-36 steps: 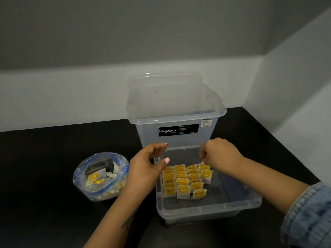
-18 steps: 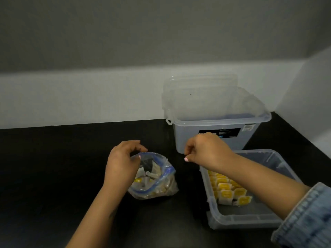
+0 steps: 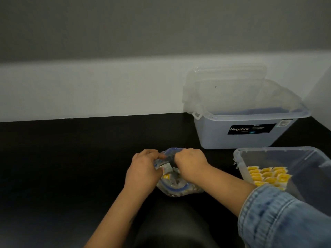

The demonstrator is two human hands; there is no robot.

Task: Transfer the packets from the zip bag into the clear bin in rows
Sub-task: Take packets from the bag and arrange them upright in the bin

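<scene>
Two hands meet at a zip bag [image 3: 176, 188] that lies on the black desk [image 3: 71, 167], near the middle of the view. The bag is clear with a blue strip round its mouth, and the mouth is open and faces up. The left hand [image 3: 143, 171] is at the left side of the mouth, with its fingers curled over the edge of the bag. The right hand [image 3: 190, 161] is at the far right side of the mouth, and its fingers are bent down into the bag. The picture is too blurry to tell if this hand has hold of a packet or only the bag's edge. Inside the bag lie small packets [image 3: 167, 168], some grey and white and one with a yellow patch. The right arm wears a blue denim sleeve [image 3: 279, 217], pushed up from the wrist. To the right of the bag, at the edge of the view, sits a low clear bin [image 3: 279, 151]. In it stand yellow packets in rows [image 3: 266, 176], close together at the left side of the bin. Farther back on the desk stands a taller clear box [image 3: 238, 138] with a black label that says Megabox. A clear lid [image 3: 225, 81] stands on edge at the back of that box, against the pale wall [image 3: 89, 90].
</scene>
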